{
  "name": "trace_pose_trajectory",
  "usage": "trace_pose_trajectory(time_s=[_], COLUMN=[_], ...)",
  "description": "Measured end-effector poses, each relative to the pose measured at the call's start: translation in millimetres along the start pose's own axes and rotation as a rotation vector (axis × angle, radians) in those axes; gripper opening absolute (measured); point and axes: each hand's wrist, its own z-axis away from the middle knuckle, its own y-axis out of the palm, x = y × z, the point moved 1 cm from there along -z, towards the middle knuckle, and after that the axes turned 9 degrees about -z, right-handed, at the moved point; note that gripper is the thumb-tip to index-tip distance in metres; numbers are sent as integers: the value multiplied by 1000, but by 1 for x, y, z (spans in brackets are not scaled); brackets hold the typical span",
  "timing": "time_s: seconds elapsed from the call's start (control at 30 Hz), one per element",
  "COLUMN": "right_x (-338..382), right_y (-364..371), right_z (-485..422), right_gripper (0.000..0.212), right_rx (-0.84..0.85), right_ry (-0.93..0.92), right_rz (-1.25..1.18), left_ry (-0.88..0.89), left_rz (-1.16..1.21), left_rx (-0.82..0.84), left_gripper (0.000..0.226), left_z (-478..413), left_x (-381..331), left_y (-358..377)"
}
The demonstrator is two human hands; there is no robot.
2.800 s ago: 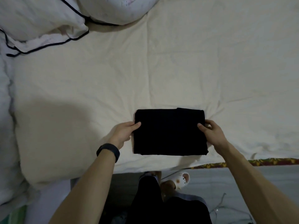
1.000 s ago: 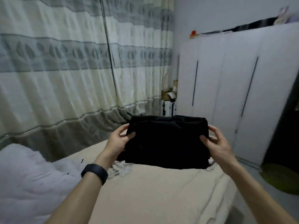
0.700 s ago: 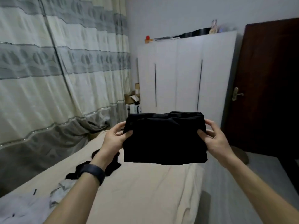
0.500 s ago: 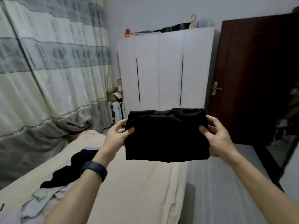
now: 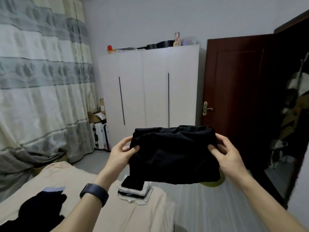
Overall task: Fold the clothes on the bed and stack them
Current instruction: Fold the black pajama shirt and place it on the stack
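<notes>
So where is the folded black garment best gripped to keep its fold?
By its two short side edges, one hand from each side, as now: the left hand and right hand pinch the folded black garment with thumbs on the near face, fingers behind. It is a wide, soft rectangle of layers, so a one-sided grip would likely let them fall open.

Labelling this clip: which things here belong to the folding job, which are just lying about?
Job: folded black garment in left hand and right hand; stack of folded black and white clothes; loose black garment; beige bed.
Lying about: white wardrobe; striped curtain; brown door.
</notes>
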Motion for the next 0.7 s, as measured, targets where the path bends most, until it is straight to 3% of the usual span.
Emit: trace_pose_trajectory(time_s=[0.33,0.7], right_x=[-86,-144], right_y=[-13,-21], right_z=[-167,-375], right_gripper=[43,38], right_rx=[21,-81], right_ry=[11,-19], right_rz=[12,26], left_ry=[14,26], left_rz=[-36,5], left_rx=[-25,38], left_gripper=[30,27], left_z=[-171,-401], left_x=[36,66], left_y=[55,106])
